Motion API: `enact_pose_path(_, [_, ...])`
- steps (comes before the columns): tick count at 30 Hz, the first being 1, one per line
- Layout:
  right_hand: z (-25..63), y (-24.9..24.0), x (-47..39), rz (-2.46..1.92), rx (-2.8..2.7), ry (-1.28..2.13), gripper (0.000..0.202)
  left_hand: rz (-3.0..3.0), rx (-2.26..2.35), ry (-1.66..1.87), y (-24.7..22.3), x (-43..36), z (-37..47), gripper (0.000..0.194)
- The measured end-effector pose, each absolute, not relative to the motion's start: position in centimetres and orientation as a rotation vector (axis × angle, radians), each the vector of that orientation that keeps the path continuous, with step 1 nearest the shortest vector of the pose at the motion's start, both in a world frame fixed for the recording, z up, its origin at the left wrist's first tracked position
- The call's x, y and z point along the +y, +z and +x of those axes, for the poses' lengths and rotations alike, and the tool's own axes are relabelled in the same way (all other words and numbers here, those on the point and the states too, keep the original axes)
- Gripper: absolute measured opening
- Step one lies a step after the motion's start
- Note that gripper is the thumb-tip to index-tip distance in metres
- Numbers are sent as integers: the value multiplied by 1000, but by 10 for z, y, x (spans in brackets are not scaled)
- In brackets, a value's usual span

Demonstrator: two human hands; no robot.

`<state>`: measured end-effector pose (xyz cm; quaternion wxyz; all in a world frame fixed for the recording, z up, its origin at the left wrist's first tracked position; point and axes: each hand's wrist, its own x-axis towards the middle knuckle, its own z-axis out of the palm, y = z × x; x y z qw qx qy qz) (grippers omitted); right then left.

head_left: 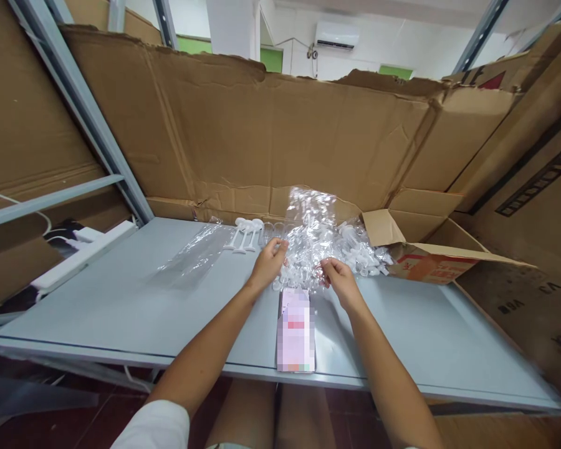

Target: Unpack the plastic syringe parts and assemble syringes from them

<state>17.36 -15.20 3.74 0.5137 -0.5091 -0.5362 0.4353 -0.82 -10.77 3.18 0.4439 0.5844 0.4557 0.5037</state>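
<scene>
A crinkled clear plastic bag (311, 209) stands up between my two hands over the table. My left hand (270, 265) is closed, its thumb and fingers pinching the bag's left side. On the other side my right hand (340, 279) pinches the lower right part of the plastic. Small clear pieces (293, 273) lie around and behind the bag, partly hidden by its glare. White plastic pieces with long stems and round ends (247, 233) lie to the left of my left hand. More small white pieces in clear plastic (364, 252) are heaped to the right.
A phone (295, 349) with a lit screen lies near the front edge of the grey table (206, 318). Flat clear plastic (191, 252) lies on the left. An open cardboard box (430, 262) stands at the right. A white power strip (86, 255) runs along the left edge. Cardboard walls (280, 131) enclose the back.
</scene>
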Motion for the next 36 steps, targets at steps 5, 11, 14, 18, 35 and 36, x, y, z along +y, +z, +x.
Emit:
enact_pose_path(5, [174, 36, -149, -1249, -1199, 880, 35, 1490, 1059, 1033, 28, -113, 1, 35])
enact_pose_path(11, [170, 33, -152, -1321, -1135, 700, 37, 1680, 1072, 1195, 39, -126, 4, 29])
enact_pose_path(14, [170, 33, -152, -1315, -1130, 645, 36, 1708, 1044, 1205, 47, -131, 1, 28])
enact_pose_path(18, [169, 34, -152, -1303, -1149, 656, 38, 1715, 1050, 1207, 54, -138, -2, 29])
enact_pose_path(35, [184, 37, -150, -1373, -1266, 726, 36, 1321, 1345, 1055, 53, -131, -169, 40])
enact_pose_path(36, [183, 37, -150, -1365, -1272, 749, 35, 1268, 1358, 1034, 51, -129, -186, 39])
